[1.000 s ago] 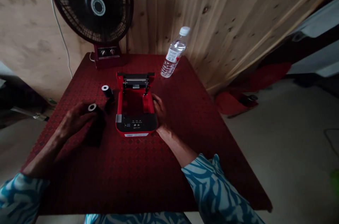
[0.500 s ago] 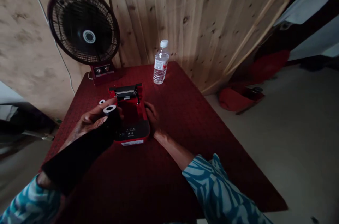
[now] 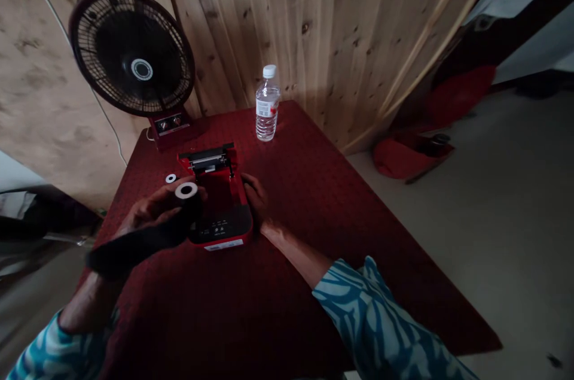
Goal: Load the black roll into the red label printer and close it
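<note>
A red and black label printer (image 3: 223,227) stands on the table with its lid raised at the back and its red inner bay exposed. My left hand (image 3: 155,203) grips a black ribbon roll (image 3: 186,191) with a white core, at the left edge of the printer. A long loose strip of black ribbon (image 3: 137,245) runs from the roll back over my left wrist. My right hand (image 3: 256,197) is closed against the printer's right side, fingers partly hidden. Beyond the left fingers shows a small white ring-shaped core end (image 3: 170,178), the rest of it mostly hidden.
A dark red fan (image 3: 142,69) stands at the table's back left. A water bottle (image 3: 266,111) stands upright near the back edge. The red tabletop (image 3: 323,212) meets a wooden wall (image 3: 305,27). An orange-red container (image 3: 403,155) is on the floor at right.
The ribbon strip has swung up and shortened, baring more of my left forearm. The roll's white end is turned more toward me. My right hand stays on the printer; the view shifts slightly.
</note>
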The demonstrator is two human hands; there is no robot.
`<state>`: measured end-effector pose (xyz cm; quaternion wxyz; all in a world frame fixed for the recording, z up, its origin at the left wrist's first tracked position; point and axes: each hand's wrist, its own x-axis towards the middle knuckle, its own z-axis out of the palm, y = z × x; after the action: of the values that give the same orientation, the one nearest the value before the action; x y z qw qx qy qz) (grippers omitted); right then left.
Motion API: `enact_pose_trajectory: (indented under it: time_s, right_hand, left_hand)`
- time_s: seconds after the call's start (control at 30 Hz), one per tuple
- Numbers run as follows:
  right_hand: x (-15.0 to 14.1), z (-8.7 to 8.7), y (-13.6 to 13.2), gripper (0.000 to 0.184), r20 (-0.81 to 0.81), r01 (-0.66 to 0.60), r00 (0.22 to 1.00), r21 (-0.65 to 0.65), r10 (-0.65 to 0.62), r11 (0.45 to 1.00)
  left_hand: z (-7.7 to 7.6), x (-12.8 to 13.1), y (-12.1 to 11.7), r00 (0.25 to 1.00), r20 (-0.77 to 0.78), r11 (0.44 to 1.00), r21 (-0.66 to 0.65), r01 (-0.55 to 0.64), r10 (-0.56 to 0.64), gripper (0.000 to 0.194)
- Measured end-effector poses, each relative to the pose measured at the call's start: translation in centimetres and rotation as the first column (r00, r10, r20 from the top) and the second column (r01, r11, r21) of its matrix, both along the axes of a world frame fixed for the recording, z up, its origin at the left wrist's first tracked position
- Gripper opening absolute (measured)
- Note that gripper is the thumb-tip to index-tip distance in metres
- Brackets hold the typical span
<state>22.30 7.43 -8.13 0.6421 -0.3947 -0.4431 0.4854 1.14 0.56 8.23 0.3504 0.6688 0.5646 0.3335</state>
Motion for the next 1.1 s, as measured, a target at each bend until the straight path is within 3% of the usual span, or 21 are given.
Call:
enact_pose_trajectory:
  time_s: [0.13, 0.27, 0.33, 0.47, 0.6, 0.8, 0.87, 0.97, 1.03, 1.1]
  right_hand:
    - [0.1, 0.5, -0.2, 0.03, 0.042, 0.009, 0.999, 0.008, -0.009, 1.0]
    - [0.1, 0.7, -0.2, 0.033, 0.035, -0.017, 0.999, -0.001, 0.017, 1.0]
    - [0.2, 0.7, -0.2, 0.033, 0.042, -0.023, 0.999, 0.004, 0.022, 1.0]
    - [0.3, 1.0, -0.3, 0.032, 0.072, -0.02, 0.997, 0.009, 0.02, 1.0]
    - [0.3, 1.0, -0.4, 0.032, 0.07, -0.032, 0.997, 0.009, 0.031, 0.999]
    - [0.2, 1.1, -0.4, 0.032, 0.057, -0.027, 0.998, 0.019, 0.026, 0.999]
    - [0.2, 1.1, -0.4, 0.032, 0.045, -0.028, 0.999, 0.011, 0.028, 1.0]
    - [0.0, 0.9, -0.3, 0.031, 0.025, -0.017, 1.0, 0.005, 0.017, 1.0]
    - [0.0, 0.7, -0.2, 0.031, 0.018, -0.01, 1.0, -0.001, 0.01, 1.0]
    - [0.0, 0.4, -0.1, 0.032, 0.014, -0.008, 1.0, -0.008, 0.008, 1.0]
  left_hand:
    - [-0.6, 1.7, 3.3, 0.968, -0.207, 0.981, 0.1, 0.165, -0.142, 0.04]
    - [-1.2, 3.3, 5.0, 0.794, -0.565, 0.904, 0.182, 0.386, -0.225, 0.035]
    - [-1.4, 4.2, 5.6, 0.673, -0.706, 0.908, 0.105, 0.406, -0.22, 0.038]
    - [-1.5, 5.9, 6.6, 0.458, -0.863, 0.943, -0.06, 0.327, -0.214, 0.04]
    - [-2.3, 6.8, 7.9, 0.372, -0.874, 0.916, -0.174, 0.361, -0.313, 0.034]
    - [-2.1, 5.8, 8.8, 0.428, -0.792, 0.854, -0.212, 0.476, -0.436, 0.032]
    - [-1.3, 4.6, 7.8, 0.539, -0.736, 0.865, -0.125, 0.486, -0.409, 0.033]
    - [0.0, 2.4, 4.7, 0.764, -0.547, 0.904, 0.033, 0.427, -0.341, 0.037]
    - [0.1, 1.3, 2.3, 0.818, -0.463, 0.911, 0.048, 0.409, -0.342, 0.039]
    - [-0.7, 0.7, 0.4, 0.832, -0.453, 0.895, 0.144, 0.421, -0.319, 0.046]
